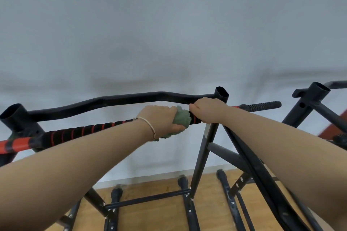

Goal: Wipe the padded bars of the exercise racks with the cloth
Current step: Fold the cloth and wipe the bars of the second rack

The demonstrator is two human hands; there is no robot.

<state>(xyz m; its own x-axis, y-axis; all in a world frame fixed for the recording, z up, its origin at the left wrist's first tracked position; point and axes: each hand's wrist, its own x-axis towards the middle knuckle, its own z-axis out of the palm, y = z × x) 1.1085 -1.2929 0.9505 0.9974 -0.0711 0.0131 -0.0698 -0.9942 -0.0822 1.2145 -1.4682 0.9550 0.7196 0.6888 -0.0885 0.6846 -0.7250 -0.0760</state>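
Observation:
A black padded bar with red rings (78,132) runs across the near side of a black exercise rack. My left hand (159,118) grips a green cloth (181,119) wrapped around this bar near its right end. Right beside the cloth, my right hand (208,109) grips the same bar next to the rack's right upright (203,152). The stretch of bar under both hands is hidden. A ribbed black grip (262,106) sticks out to the right past the upright.
A curved bare black bar (116,100) spans the rack's top behind my hands. A second black rack (309,105) stands at the right. Rack legs and crossbars (146,199) rest on a wooden floor (159,215). A pale wall rises close behind.

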